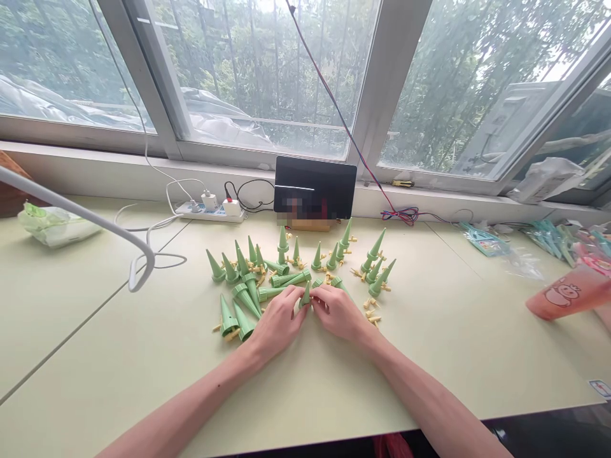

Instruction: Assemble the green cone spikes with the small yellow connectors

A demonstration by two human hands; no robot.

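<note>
Bare forearms (191, 397) reach from the bottom edge across the pale table (310, 401). Between the hands, just in front of a cluster of similar pieces, is a small green cone (305, 297), its tip pointing up. The left hand (278, 320) pinches it from the left between thumb and fingers. The right hand (340, 312) is curled, its fingertips drawn together at the cone's right side; whether they grip something small there, I cannot tell. Beyond the hands, some other cones (384, 278) stand upright and others lie on their sides, with yellow fittings (372, 316) among them and a few to the right of the right hand. Farther back, a dark tablet (315, 184) leans near the window (267, 76), with a power strip (229, 216) to its left. Near the right edge is a pink cup (568, 296).
</note>
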